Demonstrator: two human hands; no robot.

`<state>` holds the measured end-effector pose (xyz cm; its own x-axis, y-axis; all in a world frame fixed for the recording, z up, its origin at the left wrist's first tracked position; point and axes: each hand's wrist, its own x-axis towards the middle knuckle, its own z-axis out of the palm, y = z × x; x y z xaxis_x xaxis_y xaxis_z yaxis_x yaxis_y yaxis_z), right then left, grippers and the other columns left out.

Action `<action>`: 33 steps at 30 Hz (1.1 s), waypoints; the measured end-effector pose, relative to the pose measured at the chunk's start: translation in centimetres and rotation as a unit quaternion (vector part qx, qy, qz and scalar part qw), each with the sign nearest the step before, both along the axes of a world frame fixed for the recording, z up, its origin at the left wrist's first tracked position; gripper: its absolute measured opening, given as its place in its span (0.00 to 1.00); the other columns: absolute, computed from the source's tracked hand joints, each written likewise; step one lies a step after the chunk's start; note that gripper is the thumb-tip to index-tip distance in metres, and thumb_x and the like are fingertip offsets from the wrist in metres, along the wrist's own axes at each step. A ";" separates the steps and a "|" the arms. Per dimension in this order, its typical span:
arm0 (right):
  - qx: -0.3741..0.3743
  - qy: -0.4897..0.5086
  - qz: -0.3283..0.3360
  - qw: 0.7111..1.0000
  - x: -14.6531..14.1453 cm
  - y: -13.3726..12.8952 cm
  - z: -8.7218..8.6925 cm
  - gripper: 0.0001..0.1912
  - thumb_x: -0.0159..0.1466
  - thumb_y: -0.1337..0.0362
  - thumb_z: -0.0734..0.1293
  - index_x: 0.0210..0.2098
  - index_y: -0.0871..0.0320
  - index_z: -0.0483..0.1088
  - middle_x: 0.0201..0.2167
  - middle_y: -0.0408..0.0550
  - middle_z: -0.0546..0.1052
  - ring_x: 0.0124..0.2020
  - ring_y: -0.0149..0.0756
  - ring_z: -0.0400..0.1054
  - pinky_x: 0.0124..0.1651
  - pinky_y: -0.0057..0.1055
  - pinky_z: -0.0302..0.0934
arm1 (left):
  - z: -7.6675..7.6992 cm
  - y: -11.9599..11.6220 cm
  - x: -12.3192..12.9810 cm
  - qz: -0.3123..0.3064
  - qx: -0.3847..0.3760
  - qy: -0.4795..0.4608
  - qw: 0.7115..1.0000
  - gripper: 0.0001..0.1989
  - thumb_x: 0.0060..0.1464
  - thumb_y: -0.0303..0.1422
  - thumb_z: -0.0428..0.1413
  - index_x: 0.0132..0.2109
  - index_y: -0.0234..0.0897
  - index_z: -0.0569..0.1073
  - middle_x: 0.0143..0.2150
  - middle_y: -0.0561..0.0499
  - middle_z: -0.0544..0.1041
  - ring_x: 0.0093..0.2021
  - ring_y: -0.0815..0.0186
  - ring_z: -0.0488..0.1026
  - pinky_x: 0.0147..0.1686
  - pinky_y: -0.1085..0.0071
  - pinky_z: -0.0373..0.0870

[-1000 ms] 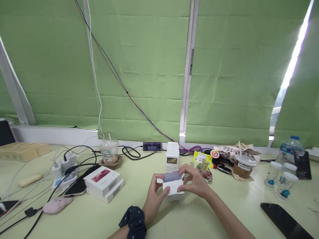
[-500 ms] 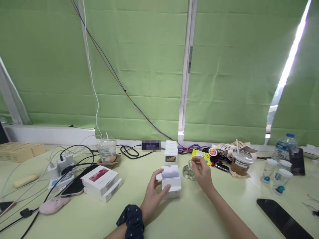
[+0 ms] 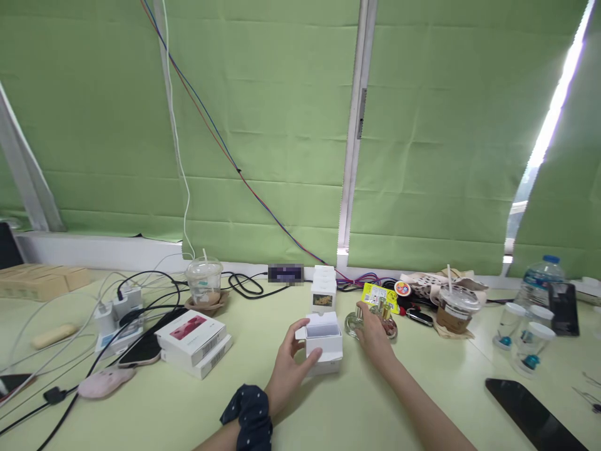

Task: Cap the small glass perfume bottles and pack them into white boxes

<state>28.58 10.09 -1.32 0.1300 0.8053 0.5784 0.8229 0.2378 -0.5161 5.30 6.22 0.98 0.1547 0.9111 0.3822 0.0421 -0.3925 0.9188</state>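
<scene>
My left hand point(image 3: 290, 363) is wrapped round a small white box point(image 3: 325, 358), fingers on its left side and thumb across the front. The box stands on the table with its top flaps raised and its inside visible. Just right of it, my right hand point(image 3: 375, 338) has its fingers closed about the top of a small clear-greenish glass perfume bottle point(image 3: 352, 324), which still rests on the table. Past that hand, more small glass bottles point(image 3: 389, 327) with gold-coloured necks stand close together, partly hidden by the fingers.
Behind the open box is a row of white boxes point(image 3: 323, 297). Two flat white boxes point(image 3: 191, 338) lie stacked at left, near cables and a plastic cup point(image 3: 204, 282). At right are an iced drink cup point(image 3: 455, 310), clear jars point(image 3: 533, 351) and a black phone point(image 3: 530, 410).
My right hand has come down and left onto the perfume bottle, uncovering the other bottles behind it. My left hand keeps its hold on the box.
</scene>
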 end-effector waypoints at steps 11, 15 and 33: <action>0.050 0.038 0.011 0.998 -0.4 -0.8 1.7 0.23 0.53 0.73 0.59 0.50 0.56 0.61 0.40 0.52 0.74 0.43 0.45 0.69 0.45 0.41 0.63 | 0.2 0.1 -0.2 0.001 0.003 0.004 1.000 0.24 0.50 0.39 0.61 0.54 0.43 0.67 0.56 0.44 0.70 0.47 0.56 0.73 0.47 0.60 0.70; 0.148 0.188 0.052 0.970 -1.0 -1.9 4.9 0.20 0.59 0.64 0.63 0.51 0.53 0.58 0.46 0.52 0.71 0.44 0.43 0.69 0.46 0.43 0.64 | 0.0 0.1 -0.3 -0.001 -0.002 0.000 1.000 0.25 0.49 0.39 0.62 0.54 0.43 0.67 0.55 0.44 0.71 0.47 0.56 0.73 0.49 0.59 0.70; 0.073 0.196 0.322 0.923 -5.1 -4.9 7.4 0.24 0.60 0.70 0.63 0.54 0.49 0.58 0.52 0.47 0.70 0.50 0.37 0.67 0.50 0.35 0.62 | -0.5 0.0 -0.3 -0.078 0.006 -0.036 0.996 0.29 0.48 0.39 0.62 0.56 0.43 0.63 0.55 0.44 0.72 0.49 0.55 0.72 0.51 0.59 0.67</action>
